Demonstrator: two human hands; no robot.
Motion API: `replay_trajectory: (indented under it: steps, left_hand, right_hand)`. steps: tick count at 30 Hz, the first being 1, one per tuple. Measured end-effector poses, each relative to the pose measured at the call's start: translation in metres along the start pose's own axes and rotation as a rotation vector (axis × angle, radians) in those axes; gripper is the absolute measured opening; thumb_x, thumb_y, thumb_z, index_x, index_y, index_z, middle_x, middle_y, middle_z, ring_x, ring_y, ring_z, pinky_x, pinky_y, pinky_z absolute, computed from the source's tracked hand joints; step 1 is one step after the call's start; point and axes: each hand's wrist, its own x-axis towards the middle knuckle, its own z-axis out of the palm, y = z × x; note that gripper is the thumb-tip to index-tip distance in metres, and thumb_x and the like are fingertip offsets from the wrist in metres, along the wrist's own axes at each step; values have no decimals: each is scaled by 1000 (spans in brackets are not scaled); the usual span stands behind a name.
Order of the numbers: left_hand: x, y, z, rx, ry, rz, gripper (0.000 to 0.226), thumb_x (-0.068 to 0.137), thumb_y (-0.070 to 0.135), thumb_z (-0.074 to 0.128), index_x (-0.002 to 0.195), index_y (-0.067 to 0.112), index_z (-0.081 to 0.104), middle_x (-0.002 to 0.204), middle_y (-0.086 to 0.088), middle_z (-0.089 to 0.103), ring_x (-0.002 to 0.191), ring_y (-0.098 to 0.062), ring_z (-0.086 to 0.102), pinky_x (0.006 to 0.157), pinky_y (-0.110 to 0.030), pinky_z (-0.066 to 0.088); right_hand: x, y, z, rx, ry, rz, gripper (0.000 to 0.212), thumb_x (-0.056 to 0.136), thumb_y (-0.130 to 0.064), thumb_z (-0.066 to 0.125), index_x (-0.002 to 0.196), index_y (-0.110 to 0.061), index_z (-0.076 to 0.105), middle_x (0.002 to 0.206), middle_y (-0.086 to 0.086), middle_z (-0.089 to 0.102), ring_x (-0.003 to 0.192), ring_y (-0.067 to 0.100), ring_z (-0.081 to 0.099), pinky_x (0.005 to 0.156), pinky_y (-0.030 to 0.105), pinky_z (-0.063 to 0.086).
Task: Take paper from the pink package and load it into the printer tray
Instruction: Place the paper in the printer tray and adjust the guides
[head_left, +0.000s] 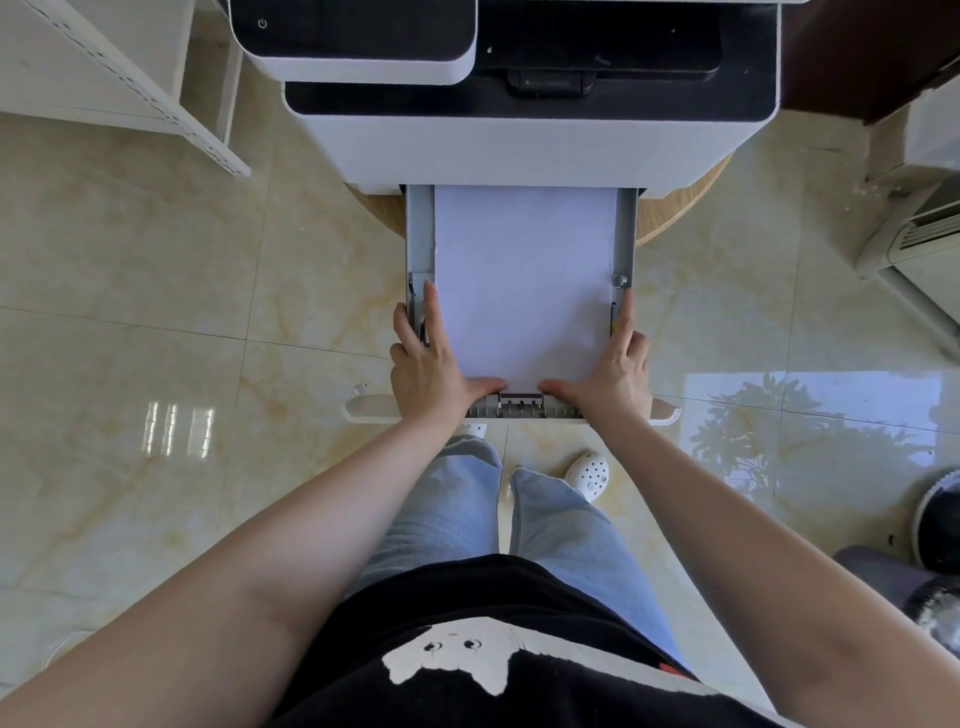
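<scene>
Glossy cream marble floor tiles (156, 291) fill most of the frame, with window light reflected at the right; a white shelf unit (119, 78) stands at the upper left, and a white appliance (914, 228) sits at the right edge. At the top centre a white and black printer (519, 104) rests on a round wooden table (680, 208), whose rim shows on either side below the printer body; the printer tray (420, 234) is pulled out toward the bottom of the frame, grey-walled, with its white front panel nearest the person. A stack of white paper (524, 280) lies flat inside the tray, between the side walls, its near edge just in front of the grey guide at the tray's front. The left hand (428, 358) is spread flat at the lower left corner of the stack, index finger laid along the paper's left edge, other fingers over the tray's left wall, thumb lying across the near edge; the right hand (615, 364) mirrors it at the lower right corner, fingers extended along the right edge, thumb pointing inward along the near edge; neither hand is closed around anything. Below, bare forearms, blue jeans, a black shirt and white clogs (587, 474) are visible; the pink package is out of view.
</scene>
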Motion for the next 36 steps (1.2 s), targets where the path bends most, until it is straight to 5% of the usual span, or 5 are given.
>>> replay_trajectory:
  steps: [15, 20, 25, 32, 36]
  left_hand:
    - [1, -7, 4, -101, 15, 21, 137, 46, 55, 87, 150, 28, 1, 151, -17, 20, 120, -38, 50, 80, -44, 56]
    - [-2, -22, -3, -201, 0, 83, 131, 53, 43, 88, 151, 24, 3, 147, -18, 22, 109, -33, 57, 64, -41, 58]
    - [1, -26, -7, -148, -49, 80, 140, 48, 44, 90, 151, 23, -2, 139, -17, 34, 111, -30, 54, 72, -41, 55]
    - [9, -18, -9, -304, -57, -39, 141, 51, 49, 88, 149, 28, -11, 142, -17, 40, 116, -34, 55, 79, -43, 53]
    - [31, 1, -11, -511, -86, -333, 125, 62, 59, 78, 148, 26, -7, 148, -13, 43, 119, -34, 58, 89, -46, 51]
  right_hand:
    - [-2, 5, 2, 57, 38, -8, 142, 47, -38, 90, 146, -41, -11, 139, 8, 37, 130, 31, 42, 100, 45, 41]
    - [-7, 14, -7, 237, 20, -47, 126, 56, -28, 89, 149, -34, 3, 148, 4, 30, 133, 26, 38, 95, 43, 42]
    - [-9, 8, -9, 119, -25, -18, 137, 53, -31, 91, 148, -38, -7, 141, 9, 34, 128, 30, 44, 89, 44, 46]
    - [3, 3, -13, 164, -53, 19, 135, 56, -40, 87, 148, -37, -12, 158, 2, 18, 140, 25, 33, 95, 44, 45]
    - [25, -14, -15, 296, -29, 166, 118, 65, -55, 78, 148, -31, -3, 160, 1, 21, 135, 30, 41, 93, 45, 44]
